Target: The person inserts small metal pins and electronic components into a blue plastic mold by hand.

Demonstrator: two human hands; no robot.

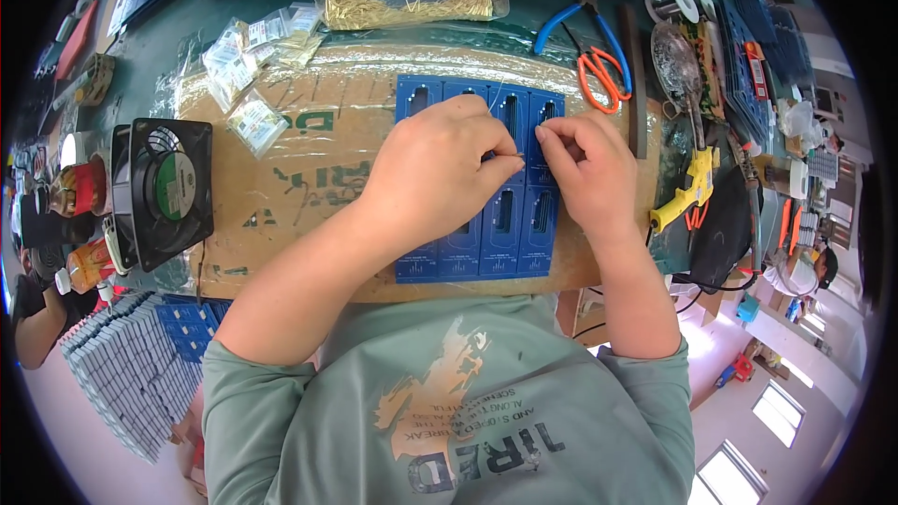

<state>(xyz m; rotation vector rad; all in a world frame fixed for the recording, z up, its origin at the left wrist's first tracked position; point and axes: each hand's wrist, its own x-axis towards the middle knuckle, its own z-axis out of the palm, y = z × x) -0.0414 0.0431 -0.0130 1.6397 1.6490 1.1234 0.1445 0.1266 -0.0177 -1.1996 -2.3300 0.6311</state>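
Panel of blue circuit boards [505, 257] flat on cardboard [309, 248], beneath both hands. My left hand [440, 164] and right hand [594, 173] pinched narrow; contents, can't tell. I'd keep fingertips light, panel unshifted.

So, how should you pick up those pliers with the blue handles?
I'd take the blue-handled pliers by both handles, coming from the person's side with the right hand. The handles spread toward the person, and the metal jaws point away. Go carefully, because the orange-handled tool lies in between the handles.
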